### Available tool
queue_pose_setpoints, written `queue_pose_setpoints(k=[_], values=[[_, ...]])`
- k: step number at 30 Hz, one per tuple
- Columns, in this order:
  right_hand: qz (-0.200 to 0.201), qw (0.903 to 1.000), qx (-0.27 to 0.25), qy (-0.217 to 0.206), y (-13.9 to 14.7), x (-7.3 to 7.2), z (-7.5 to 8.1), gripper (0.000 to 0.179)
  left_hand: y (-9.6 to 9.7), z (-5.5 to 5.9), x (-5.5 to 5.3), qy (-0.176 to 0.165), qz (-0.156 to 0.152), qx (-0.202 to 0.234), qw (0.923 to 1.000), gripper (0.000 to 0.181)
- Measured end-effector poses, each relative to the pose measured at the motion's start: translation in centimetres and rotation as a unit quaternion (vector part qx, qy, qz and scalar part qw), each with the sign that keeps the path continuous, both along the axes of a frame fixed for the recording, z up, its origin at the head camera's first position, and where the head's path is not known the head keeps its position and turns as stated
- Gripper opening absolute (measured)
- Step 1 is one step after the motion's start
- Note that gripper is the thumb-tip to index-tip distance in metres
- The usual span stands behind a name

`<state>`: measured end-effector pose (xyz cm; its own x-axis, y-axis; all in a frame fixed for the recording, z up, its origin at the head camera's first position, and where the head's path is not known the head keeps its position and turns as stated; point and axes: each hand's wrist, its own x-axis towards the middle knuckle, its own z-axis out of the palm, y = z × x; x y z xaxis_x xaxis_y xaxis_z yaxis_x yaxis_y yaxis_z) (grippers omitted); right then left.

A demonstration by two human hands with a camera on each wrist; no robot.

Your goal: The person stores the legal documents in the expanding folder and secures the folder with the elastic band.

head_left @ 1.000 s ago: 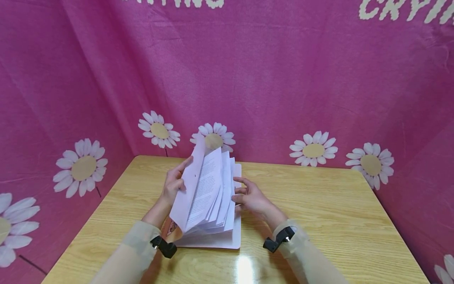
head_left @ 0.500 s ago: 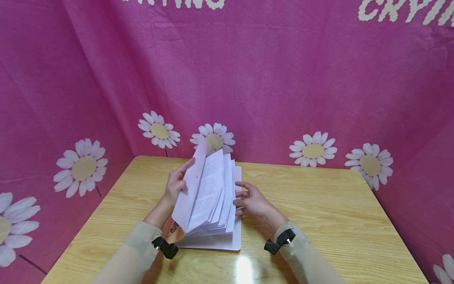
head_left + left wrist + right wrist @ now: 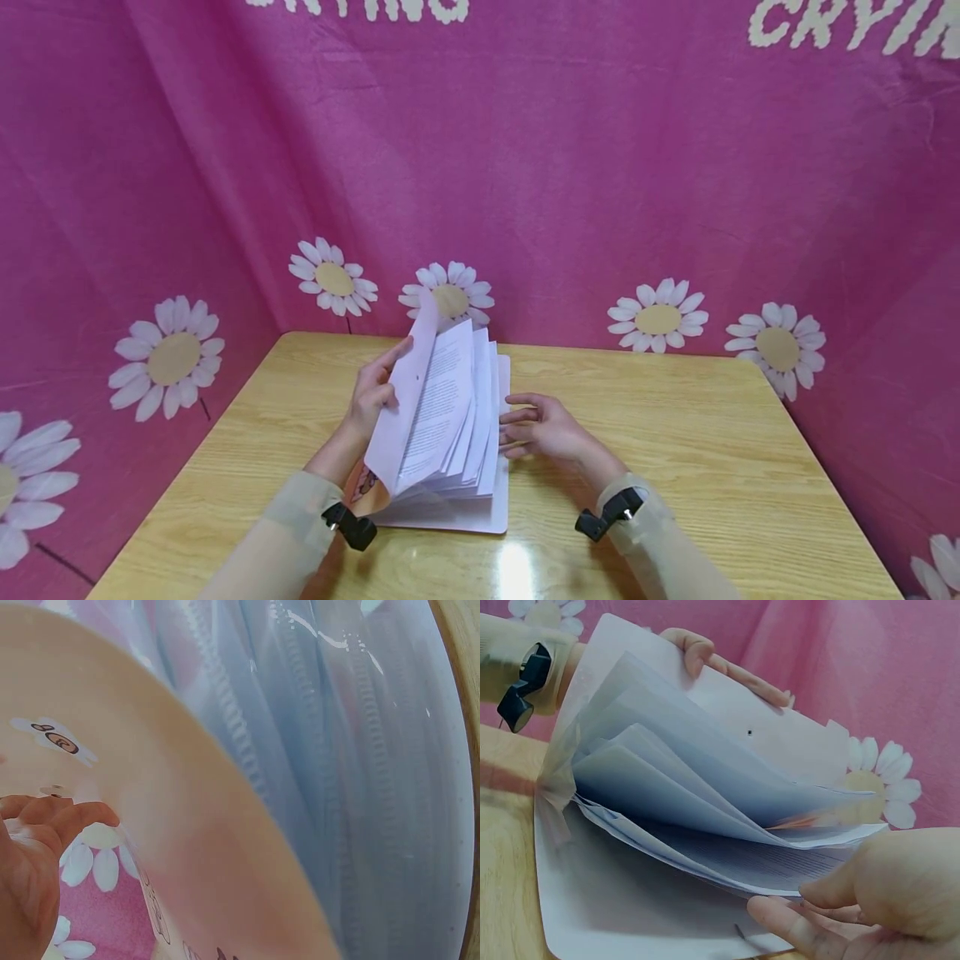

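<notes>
A display folder [image 3: 411, 400] with a pale pink inner cover stands partly open on the table, its clear sleeves of printed sheets [image 3: 442, 392] fanned out. My left hand [image 3: 372, 392] grips the raised front cover, thumb on the inside and fingers behind it. In the left wrist view the cover's orange outer side [image 3: 225, 847] with cartoon drawings curves past that hand. My right hand [image 3: 543, 427] is at the right edge of the folder, fingers loosely bent. In the right wrist view its thumb and fingertips [image 3: 769, 911] lie right by the lower sheets' edges, over the back cover [image 3: 645, 915].
A light wooden table [image 3: 675, 442] extends under and around the folder. Behind and beside it hangs a pink cloth [image 3: 570, 167] with white daisies and lettering. Each wrist wears a black camera mount [image 3: 609, 512].
My right hand has drawn slightly right and toward me, away from the sheets' edges. My left hand keeps the cover raised at about the same angle.
</notes>
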<state>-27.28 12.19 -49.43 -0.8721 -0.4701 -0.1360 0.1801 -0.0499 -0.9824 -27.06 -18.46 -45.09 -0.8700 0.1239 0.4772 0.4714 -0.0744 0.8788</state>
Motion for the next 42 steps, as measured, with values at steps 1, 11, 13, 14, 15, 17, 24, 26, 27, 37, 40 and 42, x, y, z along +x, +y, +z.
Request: queue_pose_setpoints(k=[1,11,13,14,15,17,24,26,27,37,40,42], values=[[0.002,1.0,-0.001,0.004,0.3,0.0,0.0,0.06,0.0,0.0,0.0,0.004,0.0,-0.002,1.0,0.092],[-0.001,0.9996,0.004,0.029,2.2,0.3,0.4,0.059,0.3,-0.4,0.0,0.007,-0.003,-0.001,1.0,0.093],[-0.004,0.9995,0.01,0.03,2.5,0.3,0.6,0.06,0.4,-0.4,0.1,0.003,-0.006,-0.001,1.0,0.092],[-0.007,0.9995,0.013,0.028,2.7,0.3,0.6,0.06,0.4,-0.5,0.1,0.0,-0.008,-0.001,1.0,0.092],[-0.008,0.9994,0.017,0.028,2.9,0.3,0.7,0.061,0.5,-0.5,0.1,-0.002,-0.011,0.001,0.9999,0.092],[-0.01,0.9995,0.016,0.027,3.2,0.3,0.8,0.061,0.6,-0.6,0.1,-0.008,-0.016,0.004,0.9998,0.093],[-0.033,0.999,0.016,0.027,4.3,0.3,1.2,0.057,1.4,-1.0,0.0,-0.013,-0.024,-0.007,0.9996,0.093],[-0.039,0.9987,0.021,0.027,4.5,0.4,1.5,0.056,1.6,-1.1,0.0,-0.01,-0.022,-0.017,0.9996,0.094],[-0.04,0.9986,0.022,0.027,4.6,0.4,1.6,0.055,1.7,-1.2,-0.1,-0.009,-0.019,-0.022,0.9995,0.094],[-0.058,0.9971,0.03,0.039,5.5,0.9,2.3,0.054,2.7,-2.0,0.0,0.013,0.012,-0.088,0.996,0.092],[-0.059,0.9967,0.035,0.043,5.7,0.9,2.2,0.053,3.3,-2.3,-0.1,0.034,0.012,-0.119,0.9922,0.091],[-0.058,0.9965,0.04,0.046,5.9,1.0,2.2,0.052,3.6,-2.5,-0.1,0.049,0.013,-0.144,0.9882,0.089]])
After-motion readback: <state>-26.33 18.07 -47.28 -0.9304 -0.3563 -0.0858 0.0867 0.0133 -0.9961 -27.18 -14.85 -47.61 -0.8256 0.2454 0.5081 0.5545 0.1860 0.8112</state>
